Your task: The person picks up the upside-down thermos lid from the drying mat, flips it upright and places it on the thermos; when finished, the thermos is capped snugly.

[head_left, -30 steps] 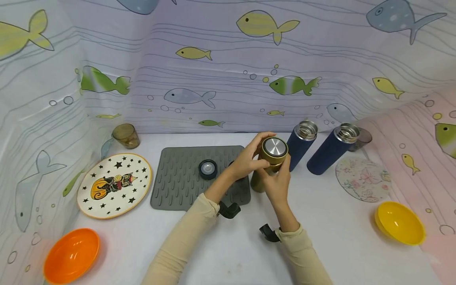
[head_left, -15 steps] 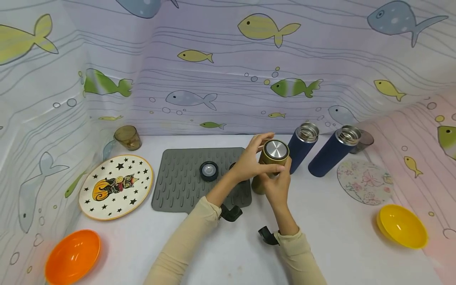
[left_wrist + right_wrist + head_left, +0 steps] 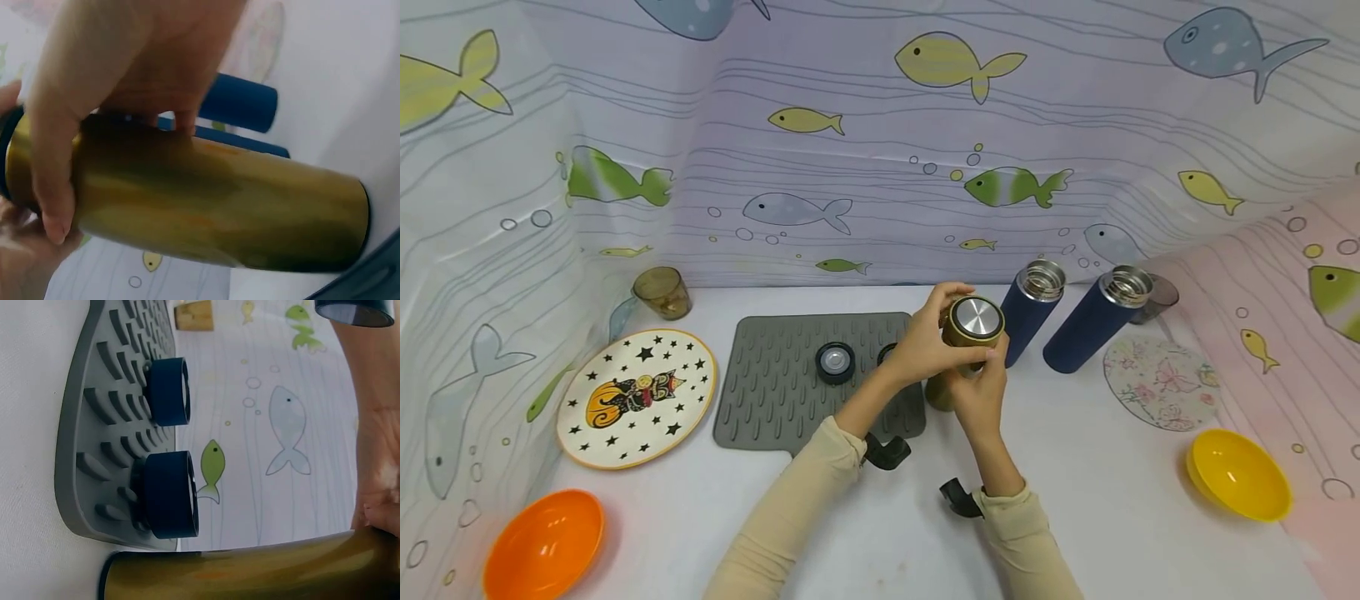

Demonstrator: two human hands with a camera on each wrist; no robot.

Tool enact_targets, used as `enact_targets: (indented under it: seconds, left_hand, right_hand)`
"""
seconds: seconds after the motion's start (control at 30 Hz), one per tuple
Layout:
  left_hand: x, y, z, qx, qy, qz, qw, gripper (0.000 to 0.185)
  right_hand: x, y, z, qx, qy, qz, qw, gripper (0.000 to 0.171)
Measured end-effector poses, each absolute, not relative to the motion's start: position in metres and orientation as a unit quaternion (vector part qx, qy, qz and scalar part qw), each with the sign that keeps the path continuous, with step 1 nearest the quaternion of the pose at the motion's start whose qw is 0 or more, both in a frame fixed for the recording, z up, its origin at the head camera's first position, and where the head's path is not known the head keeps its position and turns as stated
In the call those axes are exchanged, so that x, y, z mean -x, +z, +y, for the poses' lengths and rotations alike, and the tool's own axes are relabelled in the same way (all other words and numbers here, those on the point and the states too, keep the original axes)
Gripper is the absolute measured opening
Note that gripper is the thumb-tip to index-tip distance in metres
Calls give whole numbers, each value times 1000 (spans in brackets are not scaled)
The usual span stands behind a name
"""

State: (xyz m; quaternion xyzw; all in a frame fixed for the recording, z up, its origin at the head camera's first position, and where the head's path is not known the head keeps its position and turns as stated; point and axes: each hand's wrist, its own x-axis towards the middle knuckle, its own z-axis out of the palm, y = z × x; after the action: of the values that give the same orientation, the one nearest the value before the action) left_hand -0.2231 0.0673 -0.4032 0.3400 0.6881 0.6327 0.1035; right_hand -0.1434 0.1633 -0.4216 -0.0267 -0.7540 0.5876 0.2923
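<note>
A gold flask (image 3: 942,390) with a steel-topped lid (image 3: 976,317) stands tilted at the right edge of the grey mat (image 3: 775,375). My left hand (image 3: 925,346) curls its fingers and thumb round the lid end. My right hand (image 3: 981,393) grips the flask's body from below. In the left wrist view the gold flask (image 3: 219,200) lies across the frame with my left hand's fingers (image 3: 53,206) wrapped round its top. In the right wrist view the gold flask (image 3: 250,572) runs along the bottom under my right hand (image 3: 375,456).
Two dark lids (image 3: 836,361) (image 3: 886,352) sit on the mat. Two open navy flasks (image 3: 1030,308) (image 3: 1093,321) stand just right of my hands. A star plate (image 3: 636,396), orange bowl (image 3: 542,546), brown cup (image 3: 662,292), floral coaster (image 3: 1161,382) and yellow bowl (image 3: 1238,473) ring the table.
My left hand's fingers have shifted round the lid, one now lying across its near side. The flask and my right hand stay where they were.
</note>
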Motion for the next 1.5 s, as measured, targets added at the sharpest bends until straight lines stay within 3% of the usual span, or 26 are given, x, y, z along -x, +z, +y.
enact_targets:
  seconds: [0.13,0.33,0.53,0.97,1.1,1.2,1.37,1.5]
  left_hand:
    - [223,-402,67,-345,648,670,109,78]
    - [221,-398,68,-331,597,728,63,77]
    - [222,-397,64,-355,618,696,87,78]
    - [218,-398,68,-349,586,729,54,87]
    - [221,-398,67,-359,607,706,65,75]
    - [220,-398,66,-367,613,695,76,75]
    - [219,-401,70,-347,588,730,38,76]
    - [221,-400,66,-356,606,709,63,75]
  right_hand:
    - [143,-423,164,25,589,-755,289,69]
    - [144,-423,163,33,589,-753,291,69]
    - [145,-424,164,28,592,-751,293,68]
    - [144,-424,164,20,597,-748,290,70]
    - [144,-424,164,24,594,-751,289,69]
    - [143,-424,164,23,593,-749,294,69]
    - [144,-424,165,19,595,-749,293,69]
    - [144,-423,164,23,592,-751,291,69]
